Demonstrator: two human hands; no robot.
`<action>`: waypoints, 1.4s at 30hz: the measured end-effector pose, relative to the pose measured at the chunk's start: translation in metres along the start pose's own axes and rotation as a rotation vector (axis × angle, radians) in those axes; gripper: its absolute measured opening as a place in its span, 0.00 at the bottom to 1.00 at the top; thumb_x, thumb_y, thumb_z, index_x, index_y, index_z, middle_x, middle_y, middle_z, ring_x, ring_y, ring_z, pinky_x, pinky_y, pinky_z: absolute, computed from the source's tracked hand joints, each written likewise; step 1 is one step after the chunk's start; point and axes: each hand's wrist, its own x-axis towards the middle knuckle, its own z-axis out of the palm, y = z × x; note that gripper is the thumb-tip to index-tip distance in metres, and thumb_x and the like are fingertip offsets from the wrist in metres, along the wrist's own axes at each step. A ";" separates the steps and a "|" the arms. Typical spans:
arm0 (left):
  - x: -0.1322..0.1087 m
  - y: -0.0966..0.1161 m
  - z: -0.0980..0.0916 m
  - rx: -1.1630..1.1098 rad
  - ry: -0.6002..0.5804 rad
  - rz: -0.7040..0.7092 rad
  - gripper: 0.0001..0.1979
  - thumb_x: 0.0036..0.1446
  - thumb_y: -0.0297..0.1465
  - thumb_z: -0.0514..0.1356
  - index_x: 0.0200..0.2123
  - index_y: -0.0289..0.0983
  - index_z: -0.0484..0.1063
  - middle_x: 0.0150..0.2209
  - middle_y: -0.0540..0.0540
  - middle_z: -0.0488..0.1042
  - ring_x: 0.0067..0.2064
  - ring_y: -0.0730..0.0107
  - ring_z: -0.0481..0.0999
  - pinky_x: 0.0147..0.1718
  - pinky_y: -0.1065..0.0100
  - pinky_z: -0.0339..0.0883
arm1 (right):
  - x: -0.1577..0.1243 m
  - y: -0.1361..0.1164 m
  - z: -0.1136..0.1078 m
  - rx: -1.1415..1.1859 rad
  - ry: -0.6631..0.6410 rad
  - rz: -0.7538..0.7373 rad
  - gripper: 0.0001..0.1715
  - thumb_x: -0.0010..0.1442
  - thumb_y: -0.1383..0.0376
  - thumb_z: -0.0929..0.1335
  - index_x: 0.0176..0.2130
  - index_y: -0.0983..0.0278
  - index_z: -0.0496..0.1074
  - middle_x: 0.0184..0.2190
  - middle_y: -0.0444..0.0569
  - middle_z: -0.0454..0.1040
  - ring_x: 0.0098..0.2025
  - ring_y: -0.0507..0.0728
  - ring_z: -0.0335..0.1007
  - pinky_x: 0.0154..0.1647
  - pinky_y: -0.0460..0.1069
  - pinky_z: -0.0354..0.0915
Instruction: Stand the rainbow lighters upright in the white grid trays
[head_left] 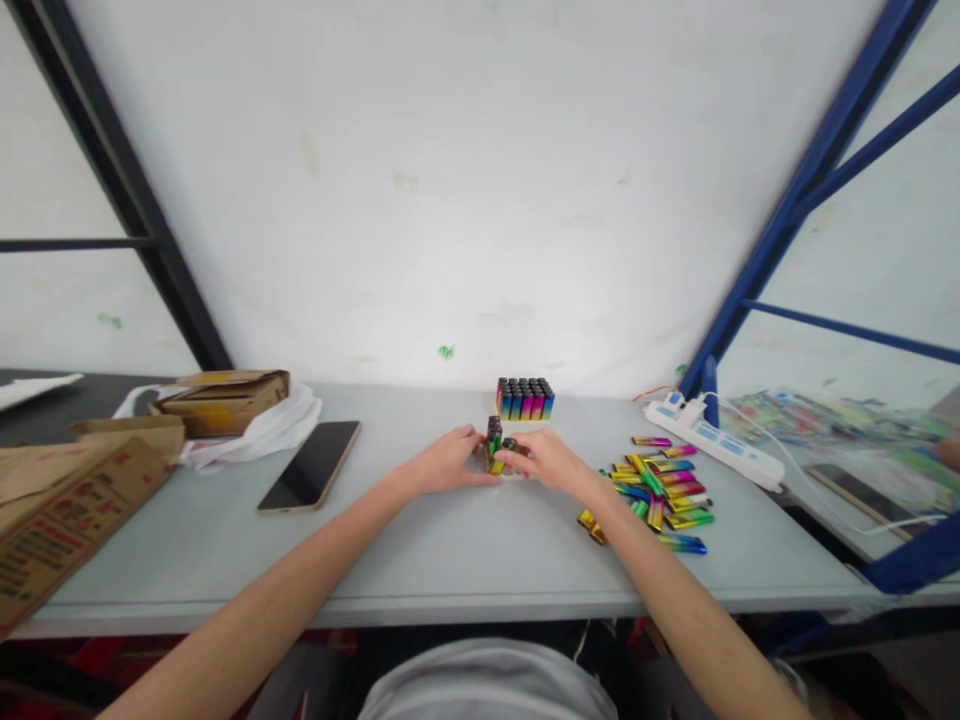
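My left hand [447, 461] and my right hand [546, 458] meet at the middle of the grey table [420, 550], fingers closed around a small group of upright rainbow-coloured lighters [496, 443]. Behind them a finished block of upright lighters [525, 398] stands near the wall. To the right lies a loose pile of lighters [664, 490], with one stray lighter [592, 526] beside my right forearm.
A phone [311, 465] lies face up left of my hands. Cardboard boxes [71, 500] and a white plastic bag [262, 425] fill the left end. A white power strip [712, 440] with cables sits at the right, by a blue metal frame [787, 200].
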 end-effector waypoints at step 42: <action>-0.003 0.001 -0.021 -0.035 -0.060 0.010 0.24 0.51 0.51 0.68 0.41 0.38 0.79 0.41 0.42 0.78 0.45 0.53 0.78 0.47 0.61 0.73 | -0.113 0.058 -0.085 -0.383 -0.055 0.299 0.15 0.71 0.60 0.65 0.44 0.63 0.80 0.44 0.56 0.82 0.45 0.64 0.78 0.50 0.54 0.68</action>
